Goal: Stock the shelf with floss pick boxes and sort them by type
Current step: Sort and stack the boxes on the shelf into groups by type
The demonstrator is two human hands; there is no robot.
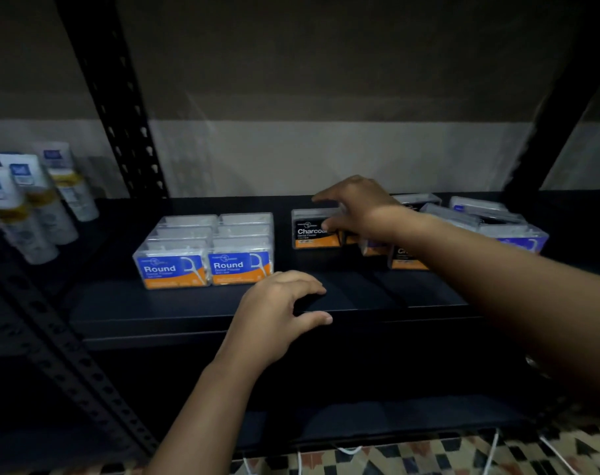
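Note:
Several clear boxes of blue "Round" floss picks (206, 255) stand in two neat rows at the left of the black shelf (154, 306). To their right stands a black "Charcoal" box (309, 233). My right hand (357, 210) reaches over it with fingers spread, the thumb touching its front label and the forefinger stretched above its back edge. More charcoal boxes (406, 260) lie partly hidden behind my right forearm. My left hand (281, 303) hovers above the shelf's front edge, loosely curved and holding nothing.
A loose heap of clear boxes, one with a purple label (518, 240), fills the shelf's right end. White tubes with blue labels (35, 207) stand on the neighbouring shelf at left. Black perforated posts (120, 97) frame the bay. Patterned floor tiles (463, 454) show below.

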